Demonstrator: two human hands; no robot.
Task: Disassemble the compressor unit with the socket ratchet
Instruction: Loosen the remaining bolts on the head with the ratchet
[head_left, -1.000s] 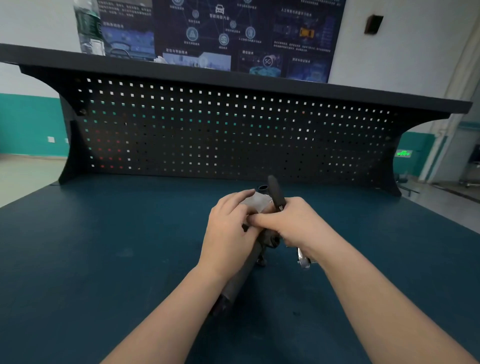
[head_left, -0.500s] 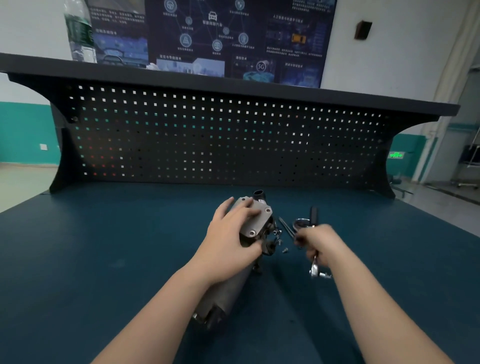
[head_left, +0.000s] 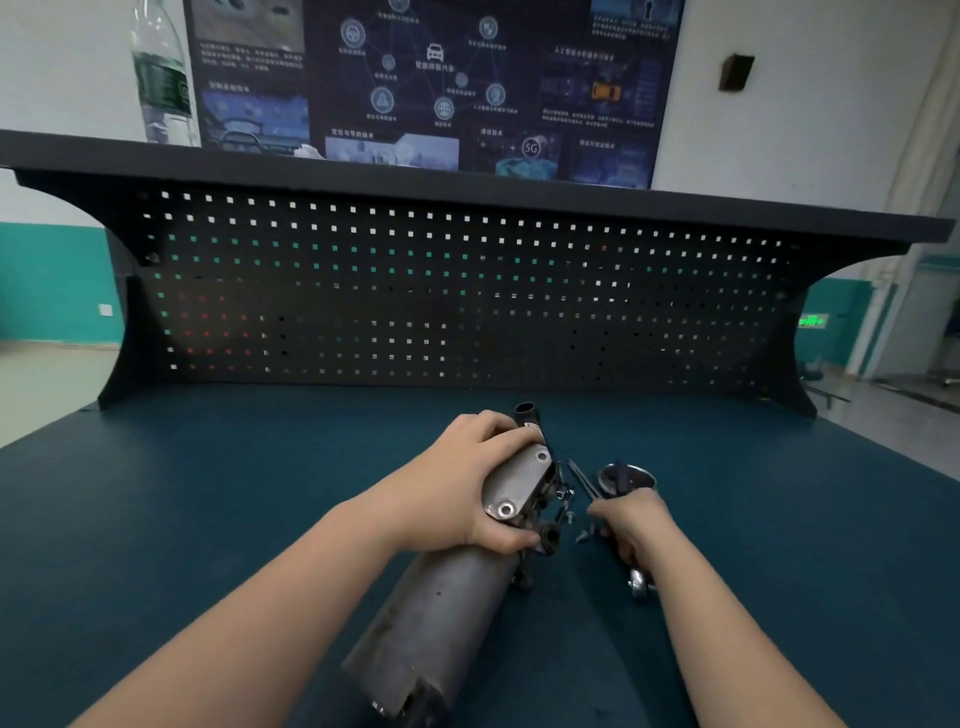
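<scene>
Steel bolts (head_left: 570, 512) litter the bench (head_left: 208, 493) between my hands; left hand (head_left: 457, 493) clasps the compressor unit (head_left: 447, 613), long axis toward the pegboard (head_left: 441, 296); right hand (head_left: 631, 525) grips the socket ratchet (head_left: 638, 583)

Workshop: pegboard-backed workbench (head_left: 208, 519), wall poster (head_left: 431, 78).

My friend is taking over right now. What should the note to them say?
Left hand grips the compressor's top end, holding it tilted on the bench.
Right hand holds the ratchet, off the compressor, beside a small metal cup.
Done: a few loose screws lie on the bench between the hands.
Left: the end plate is still on; whether any bolts remain in it is unclear. Refit the ratchet and carry on.
</scene>
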